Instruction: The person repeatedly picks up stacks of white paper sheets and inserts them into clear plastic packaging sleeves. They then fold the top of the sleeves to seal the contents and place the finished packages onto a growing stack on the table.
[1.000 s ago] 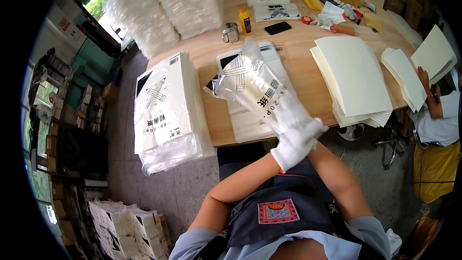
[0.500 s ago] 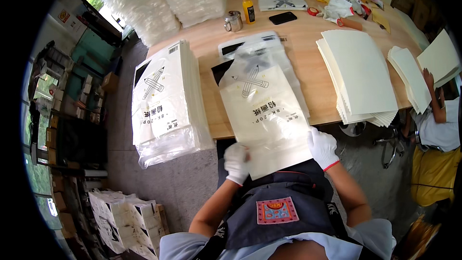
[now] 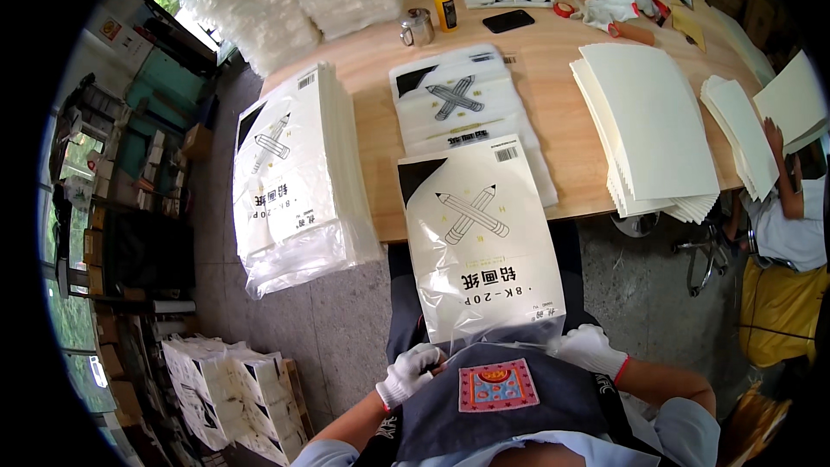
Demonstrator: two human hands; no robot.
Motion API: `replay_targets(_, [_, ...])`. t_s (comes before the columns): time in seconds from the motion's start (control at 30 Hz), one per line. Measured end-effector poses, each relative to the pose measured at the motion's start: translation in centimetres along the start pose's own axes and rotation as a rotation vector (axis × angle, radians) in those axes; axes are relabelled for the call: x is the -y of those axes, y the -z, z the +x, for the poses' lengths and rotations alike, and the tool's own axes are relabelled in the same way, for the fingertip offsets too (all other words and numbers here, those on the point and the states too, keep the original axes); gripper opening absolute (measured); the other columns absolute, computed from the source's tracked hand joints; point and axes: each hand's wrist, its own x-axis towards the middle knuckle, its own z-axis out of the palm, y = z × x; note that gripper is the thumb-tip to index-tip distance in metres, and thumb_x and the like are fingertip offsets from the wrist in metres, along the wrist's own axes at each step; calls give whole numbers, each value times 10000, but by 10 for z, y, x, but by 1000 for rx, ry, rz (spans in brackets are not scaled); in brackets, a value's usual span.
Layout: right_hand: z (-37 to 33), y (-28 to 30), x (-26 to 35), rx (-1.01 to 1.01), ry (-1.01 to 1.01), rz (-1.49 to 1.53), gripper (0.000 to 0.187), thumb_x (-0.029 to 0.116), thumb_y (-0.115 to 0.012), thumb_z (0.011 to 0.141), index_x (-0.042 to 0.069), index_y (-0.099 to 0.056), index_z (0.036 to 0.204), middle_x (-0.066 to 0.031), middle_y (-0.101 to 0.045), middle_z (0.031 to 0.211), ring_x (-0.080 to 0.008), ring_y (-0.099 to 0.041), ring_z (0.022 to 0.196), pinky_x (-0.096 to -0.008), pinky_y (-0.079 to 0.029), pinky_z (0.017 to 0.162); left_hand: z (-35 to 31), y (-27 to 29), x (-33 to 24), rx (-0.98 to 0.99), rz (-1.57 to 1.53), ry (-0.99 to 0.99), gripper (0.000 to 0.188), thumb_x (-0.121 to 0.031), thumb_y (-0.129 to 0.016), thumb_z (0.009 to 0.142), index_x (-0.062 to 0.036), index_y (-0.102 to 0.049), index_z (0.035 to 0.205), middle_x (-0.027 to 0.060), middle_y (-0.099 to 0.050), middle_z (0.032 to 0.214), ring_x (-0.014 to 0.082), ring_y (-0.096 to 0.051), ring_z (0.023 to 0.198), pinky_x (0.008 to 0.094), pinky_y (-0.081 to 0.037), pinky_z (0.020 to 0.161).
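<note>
Pack [image 3: 484,242] lies just beyond; right fingers [image 3: 566,344] pinch its near edge; left fingers [image 3: 422,360] curled, hold unclear.

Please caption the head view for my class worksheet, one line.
Gloved left hand and right hand at the near end of a bagged paper pack, by a wooden table.

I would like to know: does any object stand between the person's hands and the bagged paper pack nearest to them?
Nothing visible does. The left hand and the right hand are at the lower end of the bagged paper pack, one near each corner; whether either pinches the plastic is unclear.
</note>
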Motion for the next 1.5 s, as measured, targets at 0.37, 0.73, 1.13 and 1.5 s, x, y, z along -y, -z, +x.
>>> replay_targets(0.37, [44, 44, -47, -632, -377, 88, 268, 259, -528, 818, 105, -546, 599, -124, -537, 499, -310, -567, 458, -432, -451, 460, 81, -14, 76, -744, -227, 145, 122, -13, -619, 806, -52, -505, 787, -7, -496, 645, 71, -466, 605, 244, -423, 578])
replay_targets(0.73, [107, -59, -109, -722, -696, 1550, 300, 292, -521, 949, 65, -559, 1142, -120, -687, 848, -200, -659, 700, -318, -519, 592, 144, 13, 90, -672, -422, 317, 305, -273, -618, 897, 7, -526, 975, 61, -603, 818, 141, -575, 820, 292, -482, 707])
replay_targets(1.13, [259, 76, -14, -326, 226, 1895, 257, 239, -548, 945, 5, -614, 1031, -67, -646, 833, -114, -553, 644, -255, -452, 575, 52, 156, -19, -1252, -305, -352, 59, 15, -550, 910, -34, -578, 928, -4, -550, 823, 68, -543, 708, 214, -451, 578])
replay_targets(1.5, [311, 169, 73, -362, 31, 1203, 363, 395, -653, 849, 34, -691, 872, -67, -668, 703, -123, -602, 597, -278, -461, 566, 8, 268, 119, -1341, 216, 171, 460, -251, -453, 967, -39, -427, 1375, 154, -509, 1334, 247, -489, 1217, 317, -373, 998])
